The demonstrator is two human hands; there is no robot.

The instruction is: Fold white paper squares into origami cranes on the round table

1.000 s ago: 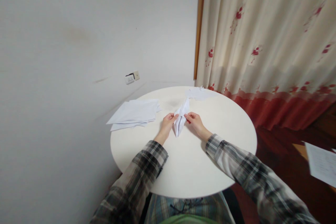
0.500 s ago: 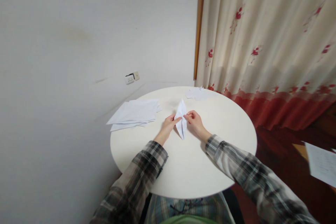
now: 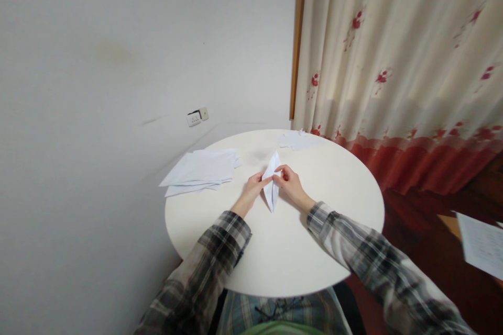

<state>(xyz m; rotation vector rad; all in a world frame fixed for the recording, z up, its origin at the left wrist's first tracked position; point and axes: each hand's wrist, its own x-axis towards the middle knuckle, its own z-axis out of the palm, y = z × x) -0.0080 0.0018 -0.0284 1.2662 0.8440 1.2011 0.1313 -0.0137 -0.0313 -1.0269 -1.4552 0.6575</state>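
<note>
A folded white paper (image 3: 271, 196), long and diamond-shaped with pointed ends and a crease down its middle, is held between my two hands over the round table. My left hand (image 3: 252, 189) grips its left edge, with the thumb lying across the front and the other fingers hidden behind. On the other side, my right hand (image 3: 291, 183) pinches the paper near its middle with thumb and index finger. One point of the paper faces away from me, the other toward me.
The round white table (image 3: 286, 267) has a stack of white paper sheets (image 3: 200, 167) at its left and smaller paper pieces (image 3: 295, 140) at its far edge. A wall socket (image 3: 194, 119) is behind. A curtain (image 3: 393, 63) hangs at right, near a printed sheet (image 3: 481, 246) off the table.
The folded paper has tilted slightly, its far tip now further right. My right thumb and index finger have moved in over its middle. My left hand keeps nearly the same place.
</note>
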